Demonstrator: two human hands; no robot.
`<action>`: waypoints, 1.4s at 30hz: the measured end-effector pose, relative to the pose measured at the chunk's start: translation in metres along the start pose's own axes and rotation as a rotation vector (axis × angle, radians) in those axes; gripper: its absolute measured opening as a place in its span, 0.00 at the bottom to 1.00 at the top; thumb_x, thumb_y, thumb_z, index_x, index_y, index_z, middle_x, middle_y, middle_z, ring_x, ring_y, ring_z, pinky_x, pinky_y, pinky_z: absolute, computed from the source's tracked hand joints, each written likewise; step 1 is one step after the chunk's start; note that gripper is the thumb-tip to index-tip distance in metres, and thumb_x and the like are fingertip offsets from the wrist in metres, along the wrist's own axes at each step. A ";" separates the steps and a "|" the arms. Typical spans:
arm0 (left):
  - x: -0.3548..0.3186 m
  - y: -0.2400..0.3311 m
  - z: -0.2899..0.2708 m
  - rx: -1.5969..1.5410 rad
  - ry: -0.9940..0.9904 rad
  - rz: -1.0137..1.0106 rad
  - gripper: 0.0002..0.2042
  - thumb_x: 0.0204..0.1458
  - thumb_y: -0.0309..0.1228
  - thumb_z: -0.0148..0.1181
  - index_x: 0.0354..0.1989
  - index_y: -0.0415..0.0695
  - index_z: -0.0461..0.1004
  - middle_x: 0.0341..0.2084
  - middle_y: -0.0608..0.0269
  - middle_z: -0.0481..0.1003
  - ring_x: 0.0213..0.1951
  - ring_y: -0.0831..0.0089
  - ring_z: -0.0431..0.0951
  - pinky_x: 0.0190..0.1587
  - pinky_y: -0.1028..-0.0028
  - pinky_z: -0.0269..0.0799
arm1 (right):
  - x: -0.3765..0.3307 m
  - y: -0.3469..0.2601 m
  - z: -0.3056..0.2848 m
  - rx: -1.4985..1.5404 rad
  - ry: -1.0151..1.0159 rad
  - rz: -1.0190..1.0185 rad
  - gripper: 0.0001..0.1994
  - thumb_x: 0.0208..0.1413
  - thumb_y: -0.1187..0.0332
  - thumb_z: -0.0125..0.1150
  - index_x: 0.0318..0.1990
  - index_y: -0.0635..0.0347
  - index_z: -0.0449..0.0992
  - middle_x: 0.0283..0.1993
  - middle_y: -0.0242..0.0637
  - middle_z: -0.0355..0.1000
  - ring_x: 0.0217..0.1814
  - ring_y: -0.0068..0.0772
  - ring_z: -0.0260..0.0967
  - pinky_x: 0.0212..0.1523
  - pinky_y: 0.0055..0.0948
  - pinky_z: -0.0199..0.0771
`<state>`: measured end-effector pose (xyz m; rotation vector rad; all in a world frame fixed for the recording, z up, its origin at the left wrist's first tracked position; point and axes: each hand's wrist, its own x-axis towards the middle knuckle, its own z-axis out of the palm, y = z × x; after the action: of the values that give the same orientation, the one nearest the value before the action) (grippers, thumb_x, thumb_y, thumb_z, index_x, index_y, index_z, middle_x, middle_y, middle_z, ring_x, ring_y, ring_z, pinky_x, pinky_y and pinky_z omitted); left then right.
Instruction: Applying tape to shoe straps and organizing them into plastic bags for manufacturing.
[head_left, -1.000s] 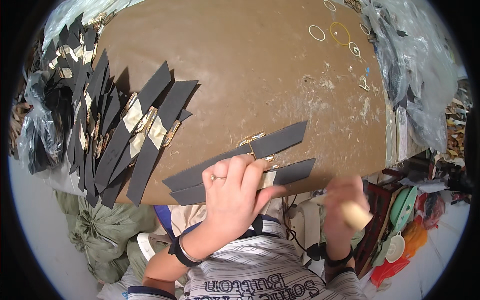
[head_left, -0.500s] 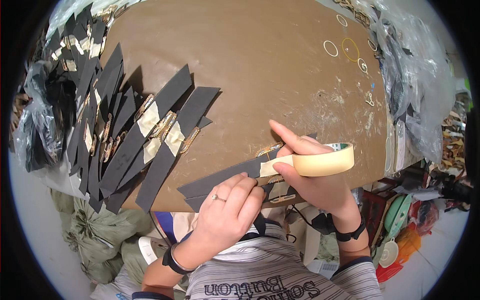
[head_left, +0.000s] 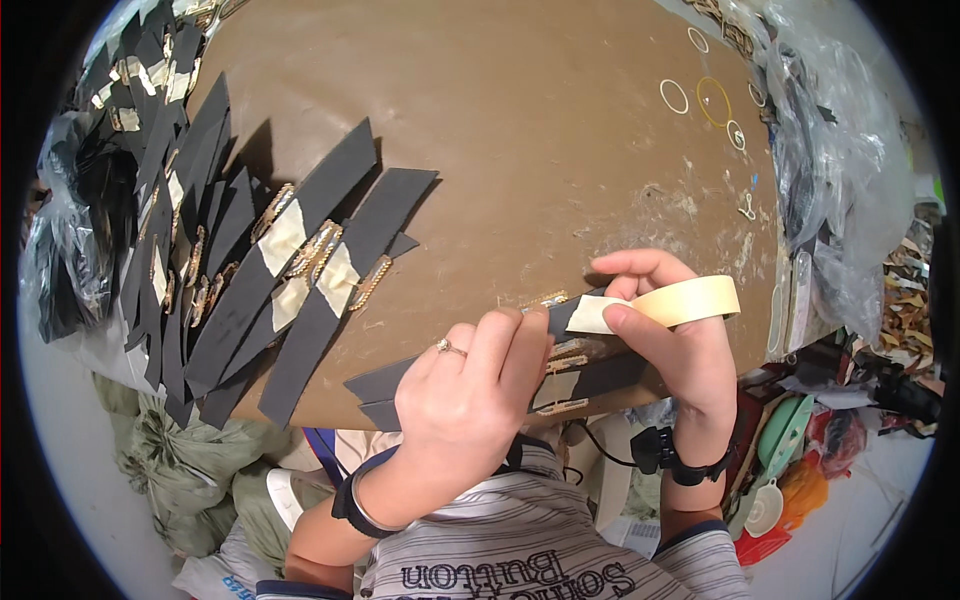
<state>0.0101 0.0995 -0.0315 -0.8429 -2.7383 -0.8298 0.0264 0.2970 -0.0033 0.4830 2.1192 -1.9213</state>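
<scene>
My left hand presses down on a long black strip lying near the front edge of the brown table. Small gold chain pieces lie on that strip by my fingertips. My right hand holds a roll of beige masking tape, with its loose end pulled out onto the strip. A second black strip lies just below, partly hidden under both hands.
A fan of several black strips with taped gold chains lies at the left. More black strips and clear plastic bags pile at the far left. Rubber bands and plastic bags sit at the right rim.
My right hand came up from below the table edge with the tape roll and set its end on the strip. My left hand slid right along the strip.
</scene>
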 end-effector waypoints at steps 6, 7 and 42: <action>0.000 0.001 0.006 0.091 0.008 0.010 0.16 0.42 0.28 0.71 0.41 0.46 0.79 0.29 0.67 0.75 0.24 0.72 0.73 0.23 0.74 0.67 | 0.000 0.002 -0.002 -0.035 -0.073 -0.011 0.16 0.56 0.78 0.60 0.53 0.65 0.72 0.33 0.23 0.69 0.34 0.11 0.63 0.35 0.15 0.64; 0.001 0.002 0.006 0.096 0.008 0.008 0.16 0.42 0.28 0.71 0.42 0.45 0.79 0.29 0.66 0.75 0.24 0.71 0.74 0.23 0.74 0.68 | -0.001 0.002 -0.003 -0.031 -0.070 -0.013 0.16 0.56 0.78 0.60 0.53 0.65 0.72 0.33 0.23 0.69 0.34 0.11 0.63 0.35 0.15 0.64; -0.001 0.001 0.003 -0.230 -0.126 -0.078 0.11 0.49 0.28 0.64 0.43 0.48 0.78 0.35 0.69 0.74 0.35 0.68 0.70 0.41 0.66 0.58 | 0.011 0.003 0.009 -0.912 0.075 -0.586 0.05 0.47 0.71 0.65 0.30 0.53 0.75 0.30 0.32 0.67 0.36 0.38 0.65 0.40 0.36 0.62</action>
<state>0.0118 0.1012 -0.0335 -0.8599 -2.8379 -1.1631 0.0170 0.2896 -0.0115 -0.2868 3.0734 -0.8855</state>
